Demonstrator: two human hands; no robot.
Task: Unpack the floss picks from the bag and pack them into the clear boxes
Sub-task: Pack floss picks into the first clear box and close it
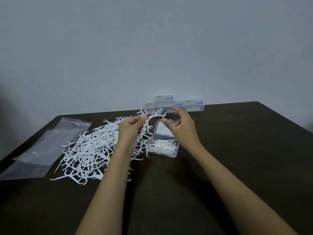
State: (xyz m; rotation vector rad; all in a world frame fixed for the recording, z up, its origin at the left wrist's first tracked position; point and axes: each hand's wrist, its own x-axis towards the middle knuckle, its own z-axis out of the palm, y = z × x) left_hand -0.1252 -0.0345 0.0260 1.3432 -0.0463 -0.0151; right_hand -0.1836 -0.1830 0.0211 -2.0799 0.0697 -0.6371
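Note:
A big heap of white floss picks [89, 150] lies loose on the dark table [237, 150]. My left hand [129, 128] is raised above the heap's right edge and pinches a small bunch of picks [149, 118] that fan upward. My right hand [181, 128] hovers just right of that bunch, thumb and forefinger closed on the tip of one pick [163, 115]. Below my hands an open clear box [163, 146] holds several picks, its lid [163, 127] tipped back. The emptied clear bag [45, 145] lies flat at the left.
Several closed clear boxes with coloured labels [174, 104] are stacked at the table's far edge against the grey wall. A single stray pick [130, 177] lies near my left forearm.

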